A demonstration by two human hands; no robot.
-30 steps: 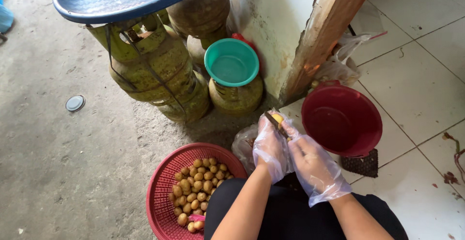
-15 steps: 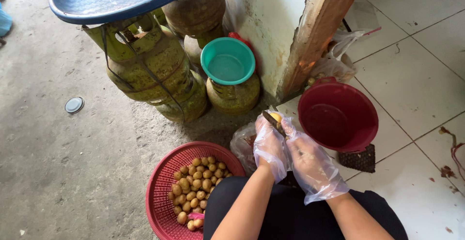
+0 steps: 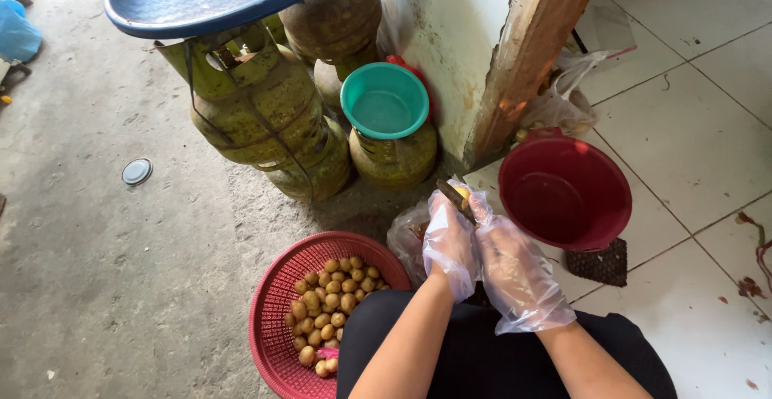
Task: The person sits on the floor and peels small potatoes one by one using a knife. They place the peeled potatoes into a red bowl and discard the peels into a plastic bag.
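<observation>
Head view is showing both hands in thin clear plastic gloves meeting just below the middle of the frame. The left hand point(image 3: 449, 242) is closing its grip around a small yellow potato point(image 3: 463, 193), of which only the top is showing. The right hand point(image 3: 515, 266) is wrapping around a knife point(image 3: 455, 199), its blade lying against the potato. A red basket point(image 3: 277, 318) of small potatoes is sitting at lower left, just beside the person's knee. A dark red bucket point(image 3: 564, 192) is standing at right, near the hands. Green gas cylinders point(image 3: 265, 117) are crowding the upper middle, one carrying a teal bowl point(image 3: 384, 101).
</observation>
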